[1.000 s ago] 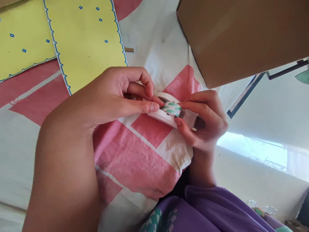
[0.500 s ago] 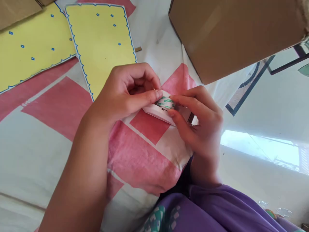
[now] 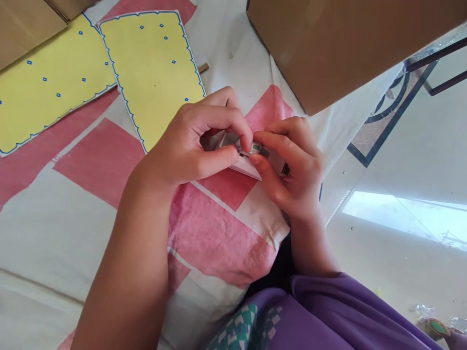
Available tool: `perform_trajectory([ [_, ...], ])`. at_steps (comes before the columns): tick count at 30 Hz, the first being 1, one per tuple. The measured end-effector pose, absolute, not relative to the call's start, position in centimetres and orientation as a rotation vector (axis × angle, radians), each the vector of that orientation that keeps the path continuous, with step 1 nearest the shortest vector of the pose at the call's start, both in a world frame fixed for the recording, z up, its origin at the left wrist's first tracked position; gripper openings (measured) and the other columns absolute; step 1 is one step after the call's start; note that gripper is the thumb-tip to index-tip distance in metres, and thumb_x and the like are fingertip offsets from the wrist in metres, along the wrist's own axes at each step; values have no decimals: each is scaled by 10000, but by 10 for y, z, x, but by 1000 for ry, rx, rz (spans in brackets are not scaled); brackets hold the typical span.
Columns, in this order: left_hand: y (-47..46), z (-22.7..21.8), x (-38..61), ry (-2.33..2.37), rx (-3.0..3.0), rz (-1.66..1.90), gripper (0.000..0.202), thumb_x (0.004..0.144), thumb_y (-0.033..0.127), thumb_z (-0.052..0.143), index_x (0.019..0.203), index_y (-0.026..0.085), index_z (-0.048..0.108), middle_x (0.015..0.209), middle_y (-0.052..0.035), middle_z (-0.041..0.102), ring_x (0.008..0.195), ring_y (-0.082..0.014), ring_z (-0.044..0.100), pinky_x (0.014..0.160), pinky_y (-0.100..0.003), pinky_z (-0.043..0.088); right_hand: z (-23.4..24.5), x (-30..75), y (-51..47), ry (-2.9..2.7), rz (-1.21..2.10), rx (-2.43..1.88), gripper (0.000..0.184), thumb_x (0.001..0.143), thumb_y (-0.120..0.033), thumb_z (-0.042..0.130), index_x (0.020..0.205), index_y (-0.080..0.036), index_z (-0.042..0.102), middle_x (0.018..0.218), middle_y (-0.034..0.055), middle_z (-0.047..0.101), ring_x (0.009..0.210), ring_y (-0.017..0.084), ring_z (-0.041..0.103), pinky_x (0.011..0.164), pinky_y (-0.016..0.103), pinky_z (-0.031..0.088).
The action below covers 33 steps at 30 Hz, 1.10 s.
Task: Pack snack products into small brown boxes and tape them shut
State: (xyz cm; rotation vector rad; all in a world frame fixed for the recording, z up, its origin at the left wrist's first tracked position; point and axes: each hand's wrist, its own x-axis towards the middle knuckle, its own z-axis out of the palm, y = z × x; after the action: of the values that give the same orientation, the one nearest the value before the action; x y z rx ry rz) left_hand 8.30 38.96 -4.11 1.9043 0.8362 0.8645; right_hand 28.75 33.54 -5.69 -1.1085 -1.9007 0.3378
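Observation:
A small white, tray-like piece [image 3: 245,168] lies between my two hands above the cloth, tilted, its kind unclear. In its hollow sits a small curved white strip with green print [image 3: 256,147], mostly covered by fingers. My left hand [image 3: 202,141] is closed, with the thumb at the piece's near edge and the index finger bent down onto the strip. My right hand [image 3: 297,163] is closed as well, pinching the strip's right end between thumb and index finger. A dark slot shows on the piece beside the fingertips.
Two yellow sheets with blue borders [image 3: 153,73] lie at the upper left, partly under a brown cardboard box [image 3: 29,29]. A bigger cardboard box [image 3: 343,43] stands at the upper right. A red-and-white cloth [image 3: 219,238] covers the surface. Pale floor [image 3: 394,262] shows at right.
My left index finger has moved right and down over the green-printed strip, so less of it shows. Both hands stay close together, and the view has shifted slightly.

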Motion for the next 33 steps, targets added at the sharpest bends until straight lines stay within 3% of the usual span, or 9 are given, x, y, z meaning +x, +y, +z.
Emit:
perform_trajectory([
  [8, 393, -46, 86, 724, 1886, 1036, 114, 850, 223, 738, 742, 220, 704, 822, -23, 568, 570, -85, 370, 523, -297, 309, -60, 292, 339, -1962, 392, -1117, 265, 1047, -388, 549, 1282, -366, 670, 1132, 79, 676, 1108, 297, 635, 973, 569, 573],
  [14, 395, -53, 87, 712, 1806, 1085, 120, 772, 229, 787, 703, 229, 689, 808, -21, 566, 582, -108, 387, 527, -322, 275, -59, 290, 340, -1934, 346, -1069, 237, 1028, -355, 586, 1236, -375, 697, 1088, 59, 693, 1052, 289, 652, 934, 547, 580],
  [18, 397, -54, 86, 682, 1726, 1080, 127, 727, 171, 766, 817, 252, 727, 787, -19, 526, 668, -147, 449, 558, -328, 280, -57, 290, 339, -1932, 334, -1102, 214, 1027, -355, 587, 1188, -319, 724, 1087, 72, 705, 1033, 273, 651, 940, 529, 586],
  [23, 393, -49, 85, 713, 1789, 1031, 133, 738, 171, 795, 803, 278, 751, 827, -15, 550, 617, -128, 407, 544, -336, 282, -56, 290, 338, -1941, 326, -1135, 228, 1027, -396, 578, 1197, -336, 718, 1089, 62, 720, 1037, 275, 642, 950, 539, 580],
  [28, 389, -36, 84, 830, 1913, 981, 113, 784, 234, 809, 754, 286, 713, 829, -18, 614, 656, -148, 487, 574, -345, 353, -61, 293, 338, -1969, 361, -1280, 323, 1003, -499, 572, 1309, -458, 669, 1138, 50, 737, 1104, 329, 644, 974, 610, 564],
  [33, 385, -21, 81, 905, 2031, 910, 82, 843, 280, 766, 776, 265, 721, 789, -6, 686, 707, -160, 605, 621, -334, 483, -62, 294, 338, -1962, 381, -1262, 326, 989, -503, 590, 1298, -450, 677, 1158, 57, 735, 1127, 347, 647, 980, 633, 549],
])
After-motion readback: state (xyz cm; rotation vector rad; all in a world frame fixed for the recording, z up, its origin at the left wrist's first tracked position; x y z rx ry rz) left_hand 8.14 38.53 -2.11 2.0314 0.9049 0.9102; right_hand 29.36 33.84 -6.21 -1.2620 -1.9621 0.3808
